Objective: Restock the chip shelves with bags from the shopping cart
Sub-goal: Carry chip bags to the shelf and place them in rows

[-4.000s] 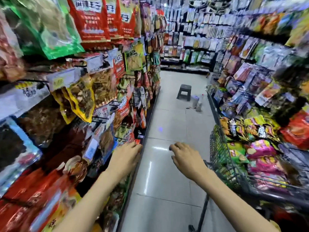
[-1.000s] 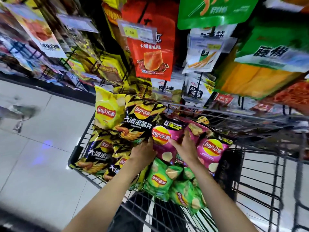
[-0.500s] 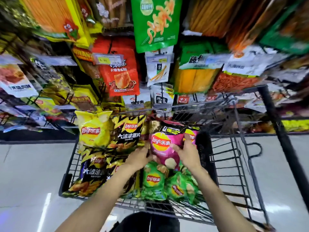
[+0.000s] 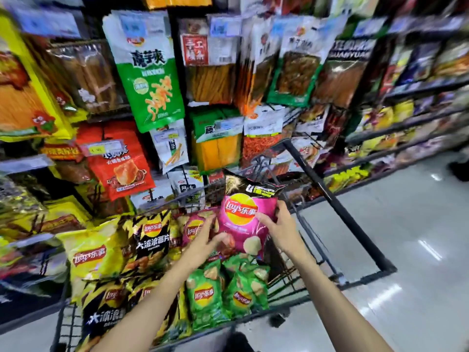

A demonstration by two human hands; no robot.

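Note:
A pink Lay's chip bag (image 4: 241, 219) with a black top is lifted above the shopping cart (image 4: 337, 212). My right hand (image 4: 281, 229) grips its right edge. My left hand (image 4: 205, 240) holds its lower left corner between thumb and fingers. Below it the cart holds yellow (image 4: 94, 255), black-and-yellow (image 4: 149, 240), green (image 4: 205, 293) and another pink Lay's bag (image 4: 193, 229). Shelves of chips (image 4: 380, 118) run along the aisle at the right.
Directly behind the cart hang pegged snack packs, among them a green pouch (image 4: 149, 77) and a red pouch (image 4: 119, 168). The cart's black handle bar (image 4: 337, 212) slants down to the right. Shiny tiled floor (image 4: 406, 237) lies right of the cart.
Both hands have raised the pink bag out of the pile in the cart. The camera has swung to the right, bringing the chip shelves and more floor into view.

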